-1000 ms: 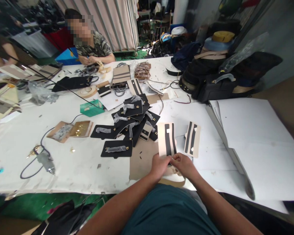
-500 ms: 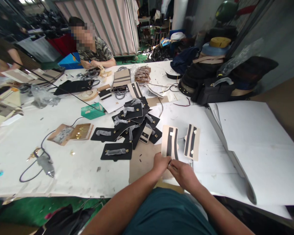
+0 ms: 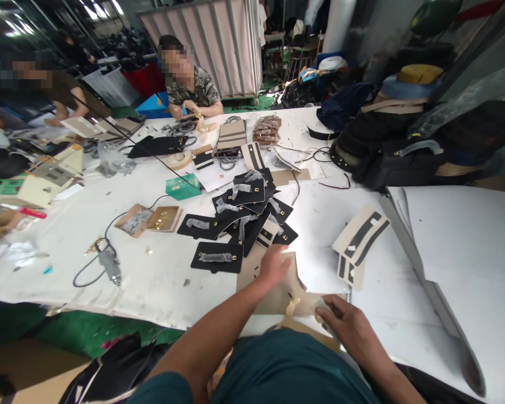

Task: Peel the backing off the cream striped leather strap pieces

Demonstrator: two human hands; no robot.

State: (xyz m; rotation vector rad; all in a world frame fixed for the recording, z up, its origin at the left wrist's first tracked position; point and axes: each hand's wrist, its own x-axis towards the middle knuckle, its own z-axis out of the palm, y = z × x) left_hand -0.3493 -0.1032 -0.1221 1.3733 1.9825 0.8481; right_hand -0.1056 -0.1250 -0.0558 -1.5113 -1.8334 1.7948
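Observation:
My left hand [image 3: 274, 268] reaches over the brown cardboard sheet [image 3: 273, 300], fingers stretched out and slightly blurred, nothing in them. Just beyond it lies the pile of black flap pieces [image 3: 248, 219] with plastic-wrapped handles and gold fittings. A small beige piece with a dark stripe [image 3: 267, 231] sits among them. Near the table's front edge my right hand [image 3: 347, 321] is closed, with something pale at its fingertips that I cannot make out. A curled strip of yellowish tape [image 3: 293, 306] lies between the hands. To the right, a beige panel with black stripes [image 3: 362, 235] overlaps another striped panel [image 3: 352, 272].
One black flap [image 3: 217, 257] lies apart from the pile. Further left are a box of gold fittings [image 3: 165, 217] and a corded grey tool [image 3: 109, 266]. Large white sheets [image 3: 467, 252] cover the right side. A co-worker [image 3: 193, 84] sits across the table.
The striped beige panel has left my hands and now lies on the right, over the other panel. My hands have moved apart, the left forward. The view has swung left.

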